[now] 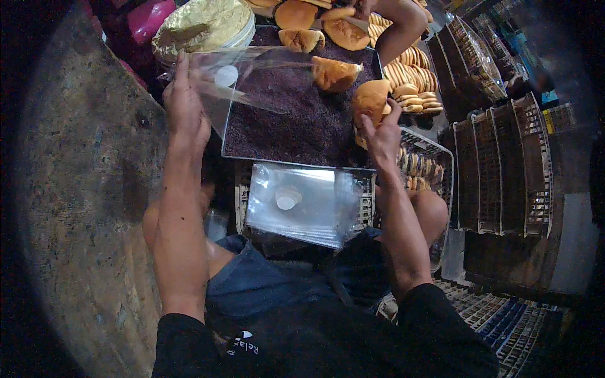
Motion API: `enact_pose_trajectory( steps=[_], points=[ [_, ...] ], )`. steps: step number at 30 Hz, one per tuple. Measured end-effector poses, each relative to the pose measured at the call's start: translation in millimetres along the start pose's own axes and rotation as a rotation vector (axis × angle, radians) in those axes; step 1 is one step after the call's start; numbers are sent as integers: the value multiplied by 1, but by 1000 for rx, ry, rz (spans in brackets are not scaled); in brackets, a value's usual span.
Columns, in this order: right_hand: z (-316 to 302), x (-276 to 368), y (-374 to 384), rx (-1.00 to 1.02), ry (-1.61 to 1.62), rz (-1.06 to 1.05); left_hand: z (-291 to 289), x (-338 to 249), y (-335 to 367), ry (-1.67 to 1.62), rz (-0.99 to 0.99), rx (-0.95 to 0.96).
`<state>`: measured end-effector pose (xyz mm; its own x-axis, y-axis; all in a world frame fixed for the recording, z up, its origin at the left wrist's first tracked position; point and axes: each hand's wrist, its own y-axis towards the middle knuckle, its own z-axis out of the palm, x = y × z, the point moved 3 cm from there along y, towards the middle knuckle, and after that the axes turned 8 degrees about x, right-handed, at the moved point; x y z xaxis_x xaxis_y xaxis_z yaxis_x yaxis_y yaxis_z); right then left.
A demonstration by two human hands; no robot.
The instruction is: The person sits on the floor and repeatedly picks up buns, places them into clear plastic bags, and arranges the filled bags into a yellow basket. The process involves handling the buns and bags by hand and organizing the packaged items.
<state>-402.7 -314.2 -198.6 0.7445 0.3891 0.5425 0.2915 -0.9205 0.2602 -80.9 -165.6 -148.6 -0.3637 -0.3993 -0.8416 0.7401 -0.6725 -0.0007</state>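
Observation:
Pinched in my left hand (187, 110) is a clear plastic bag (220, 75) with a white round label, stretched out over the left part of the tray. My right hand (382, 135) grips a golden-brown round bun (370, 101) at the tray's right edge. Dark purple-brown crumbly grains (283, 129) fill the shallow metal tray (302, 164) before me. On the grains rests another bun (336, 74), its cut side partly showing. A stack of clear plastic bags (293, 205) with a white round label lies just below the tray, above my lap.
A co-worker's arm (401, 28) reaches in at the top, a hand near more buns (346, 33). Rows of buns (409, 79) stand at the right. A basket (421, 165) holds filled buns, plastic crates (504, 167) stand farther right, and a cloth-covered tub (203, 28) sits far left.

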Motion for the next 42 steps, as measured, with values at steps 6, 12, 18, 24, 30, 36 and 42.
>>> enact_pose_trajectory(
  steps=[6, 12, 18, 24, 30, 36, 42],
  points=[
    [36, 10, 13, 124, -548, -8, -9, -4, 3, -20, -73, -11],
    [61, 96, 131, 68, -558, -281, -15, -34, -4, -104, -34, -142],
    [145, 153, 219, 392, -741, -386, -13, -49, 1, -98, -79, -283],
    [263, 97, 275, 528, -520, -411, -23, -43, 12, -137, -97, -146],
    [214, 115, 237, 559, -282, -580, -26, -53, 10, -180, -79, -164],
    [157, 43, 204, 305, -287, -355, -24, -50, 5, -179, -90, -163],
    [123, 45, 210, 273, -242, -277, -16, -50, 6, -148, -95, -171]
  ],
)
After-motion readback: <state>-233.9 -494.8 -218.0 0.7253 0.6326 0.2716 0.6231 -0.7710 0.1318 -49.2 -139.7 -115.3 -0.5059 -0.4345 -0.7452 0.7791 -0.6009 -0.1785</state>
